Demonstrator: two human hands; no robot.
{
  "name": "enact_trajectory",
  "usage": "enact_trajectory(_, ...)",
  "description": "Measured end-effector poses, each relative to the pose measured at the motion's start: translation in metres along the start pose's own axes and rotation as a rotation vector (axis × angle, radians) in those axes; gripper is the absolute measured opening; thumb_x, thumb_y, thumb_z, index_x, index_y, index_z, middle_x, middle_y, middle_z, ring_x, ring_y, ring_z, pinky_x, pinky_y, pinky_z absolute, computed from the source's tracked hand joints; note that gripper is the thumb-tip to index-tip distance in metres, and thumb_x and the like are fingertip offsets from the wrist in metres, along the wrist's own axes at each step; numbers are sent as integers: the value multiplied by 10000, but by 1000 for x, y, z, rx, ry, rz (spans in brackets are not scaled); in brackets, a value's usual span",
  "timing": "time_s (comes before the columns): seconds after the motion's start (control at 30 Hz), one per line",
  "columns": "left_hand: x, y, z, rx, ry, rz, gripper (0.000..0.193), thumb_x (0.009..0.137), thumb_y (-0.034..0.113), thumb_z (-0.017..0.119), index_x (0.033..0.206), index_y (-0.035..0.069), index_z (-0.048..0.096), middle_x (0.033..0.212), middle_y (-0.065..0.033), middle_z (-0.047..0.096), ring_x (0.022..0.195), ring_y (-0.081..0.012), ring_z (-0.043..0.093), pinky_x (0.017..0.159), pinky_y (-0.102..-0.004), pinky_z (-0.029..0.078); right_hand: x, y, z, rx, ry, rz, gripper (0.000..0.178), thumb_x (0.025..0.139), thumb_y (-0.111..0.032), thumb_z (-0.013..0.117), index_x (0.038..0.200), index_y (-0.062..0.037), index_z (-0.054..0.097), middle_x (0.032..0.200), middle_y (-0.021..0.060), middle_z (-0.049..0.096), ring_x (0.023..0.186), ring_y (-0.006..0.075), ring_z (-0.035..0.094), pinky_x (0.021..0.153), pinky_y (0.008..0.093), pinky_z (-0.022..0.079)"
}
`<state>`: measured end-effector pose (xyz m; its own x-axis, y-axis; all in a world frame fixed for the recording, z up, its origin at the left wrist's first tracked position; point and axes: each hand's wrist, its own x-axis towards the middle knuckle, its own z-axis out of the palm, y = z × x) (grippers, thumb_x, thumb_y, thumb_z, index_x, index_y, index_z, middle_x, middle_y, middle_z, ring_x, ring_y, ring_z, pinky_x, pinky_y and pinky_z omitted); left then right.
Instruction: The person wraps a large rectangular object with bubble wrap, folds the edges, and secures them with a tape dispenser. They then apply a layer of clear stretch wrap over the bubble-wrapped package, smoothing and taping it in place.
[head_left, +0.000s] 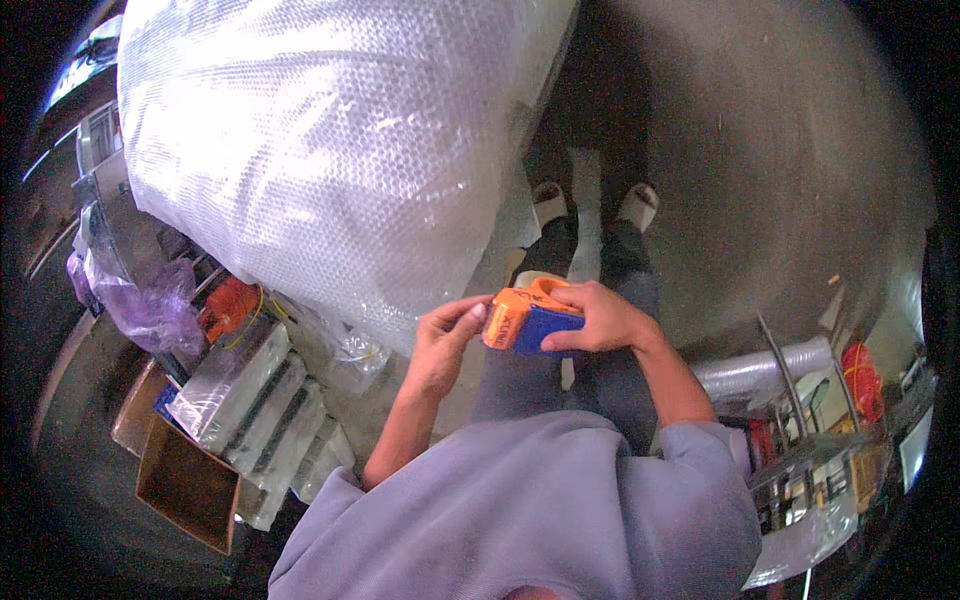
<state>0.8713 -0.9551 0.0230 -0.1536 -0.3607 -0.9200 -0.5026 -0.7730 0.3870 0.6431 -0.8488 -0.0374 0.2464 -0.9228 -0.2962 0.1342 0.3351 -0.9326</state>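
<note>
An orange and blue tape dispenser [548, 333] is held in front of my body, above my thighs. My right hand [610, 318] grips it from the right, with the thumb across its blue side. At its left end my left hand [446, 338] has thumb and forefinger pinched together, close against the orange edge. Whether a tape end lies between those fingertips is too small to make out. Ahead and to the left bulges a large bundle covered in bubble wrap [330, 150], apart from both hands.
To my left are a stack of plastic-wrapped pieces [245, 385], an open cardboard box [185, 492] and a purple plastic bag [150, 312]. A roll of clear wrap [768, 368] lies at right beside a metal frame [812, 452]. My sandalled feet stand beside the bundle.
</note>
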Motion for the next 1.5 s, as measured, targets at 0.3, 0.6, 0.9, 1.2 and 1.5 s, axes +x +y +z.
enact_trajectory(0.3, 11, -4, -101, 730, 1138, 1157, 127, 940, 26, 607, 891, 0, 721, 814, -74, 711, 843, -204, 660, 774, -316, 510, 1, 31, 71, -197, 119, 144, 659, 785, -604, 702, 1010, 14, 653, 882, 228, 680, 835, 393, 673, 763, 435, 519)
enact_trajectory(0.6, 116, -42, -165, 1164, 1167, 874, 764, 981, 593, 406, 1581, 213, 124, 1622, -188, 114, 1490, -377, 109, 1141, -589, 57, 76, 194, 99, -36, 24, 124, 763, 802, -680, 626, 1265, -74, 621, 1061, 160, 712, 954, 318, 683, 876, 400, 508)
enact_trajectory(0.9, 113, -38, -162, 1215, 1151, 746, 754, 986, 632, 325, 1582, 224, 109, 1620, -195, 119, 1498, -369, 82, 1123, -618, 32, 72, 297, 106, -85, 79, 324, 694, 822, -690, 591, 1154, -88, 686, 970, 195, 719, 883, 322, 701, 811, 426, 516)
enact_trajectory(1.2, 120, -44, -170, 1253, 1167, 706, 736, 992, 590, 351, 1583, 222, 113, 1616, -221, 96, 1495, -374, 79, 1149, -573, 45, 73, 361, 128, -35, 533, 587, 695, 813, -684, 604, 1028, -34, 722, 928, 201, 717, 846, 338, 700, 774, 432, 517)
enact_trajectory(1.5, 22, -37, -199, 976, 807, 747, 592, 1010, 488, 411, 1527, 212, 323, 1590, -246, 154, 1442, -421, 195, 1124, -582, 137, -200, 301, 151, -342, 1107, 877, 705, 808, -685, 617, 1005, -16, 718, 925, 180, 711, 832, 316, 685, 765, 430, 509)
